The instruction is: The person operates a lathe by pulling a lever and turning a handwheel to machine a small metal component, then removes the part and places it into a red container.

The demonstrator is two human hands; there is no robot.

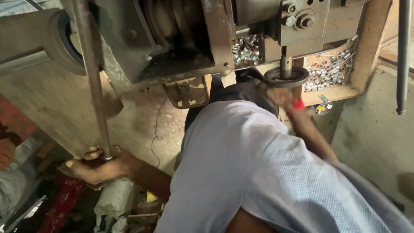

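Pale blue shirt cloth is seen nearest. At eight o'clock the left hand has its fingers closed around a long metal rod; at one o'clock the right hand, blurred, touches a round black disc, its grip not discernible.
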